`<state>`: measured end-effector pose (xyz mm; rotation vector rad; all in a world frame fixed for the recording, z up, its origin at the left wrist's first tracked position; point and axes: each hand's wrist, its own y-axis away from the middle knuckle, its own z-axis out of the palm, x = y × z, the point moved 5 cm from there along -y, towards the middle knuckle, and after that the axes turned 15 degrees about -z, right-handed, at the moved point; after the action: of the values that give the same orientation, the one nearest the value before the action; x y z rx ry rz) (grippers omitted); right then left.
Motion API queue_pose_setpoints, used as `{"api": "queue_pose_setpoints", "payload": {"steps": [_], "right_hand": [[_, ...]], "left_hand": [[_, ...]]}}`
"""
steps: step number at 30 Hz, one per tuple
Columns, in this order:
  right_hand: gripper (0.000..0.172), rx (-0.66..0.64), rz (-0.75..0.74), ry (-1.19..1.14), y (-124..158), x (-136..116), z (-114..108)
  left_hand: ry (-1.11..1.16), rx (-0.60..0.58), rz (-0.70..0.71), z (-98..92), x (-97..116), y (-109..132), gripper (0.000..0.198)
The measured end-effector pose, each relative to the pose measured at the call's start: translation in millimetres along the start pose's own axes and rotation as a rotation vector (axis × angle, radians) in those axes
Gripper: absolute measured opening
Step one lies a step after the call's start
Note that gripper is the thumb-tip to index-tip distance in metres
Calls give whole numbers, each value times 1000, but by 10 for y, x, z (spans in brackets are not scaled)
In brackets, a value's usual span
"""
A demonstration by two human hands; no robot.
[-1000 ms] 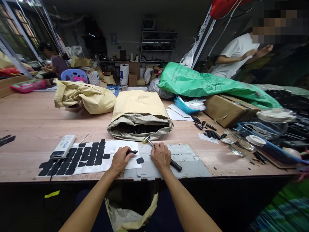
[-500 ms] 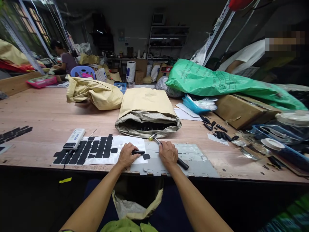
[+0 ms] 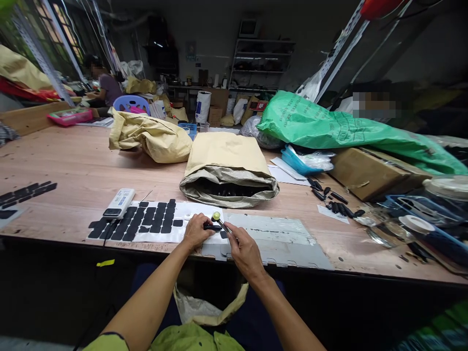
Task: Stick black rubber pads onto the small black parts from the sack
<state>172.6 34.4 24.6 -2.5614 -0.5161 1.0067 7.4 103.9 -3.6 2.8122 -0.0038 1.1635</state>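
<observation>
A: How far along is the work?

B: Partway, I'd judge. Dark shapes show inside the open sack (image 3: 230, 151), perhaps finished pieces, though they're too shadowed to make out. The black piece (image 3: 212, 227) in hand is in front of the sack and looks unfinished. More loose pieces (image 3: 341, 208) lie to the sack's right, and black patches (image 3: 161, 217) sit in rows to its front left, so plenty seems left.

A: And the hands?

B: Both are in front of the sack, low over the table (image 3: 91, 165). The left hand (image 3: 197, 231), back upward, pinches the black piece between thumb and fingers. The right hand (image 3: 246, 251) is wrapped around the handle of a hammer (image 3: 221, 224), forearm slanting inward, the hammer's head over the piece.

A: Touching it?

B: I can't tell from this angle.
</observation>
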Motion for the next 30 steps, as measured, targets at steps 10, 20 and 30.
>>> {"api": "queue_pose_setpoints", "payload": {"steps": [10,20,30], "right_hand": [[39,-42,52,126,22,-19,-55],[37,-34,106,100,124,135,-78],[32,-27,211,586,-343,775,-252]], "left_hand": [[0,8,-12,6,-7,-6,14],[-11,12,0,18,-8,-18,13],[-65,17,48,16,13,16,20]]}}
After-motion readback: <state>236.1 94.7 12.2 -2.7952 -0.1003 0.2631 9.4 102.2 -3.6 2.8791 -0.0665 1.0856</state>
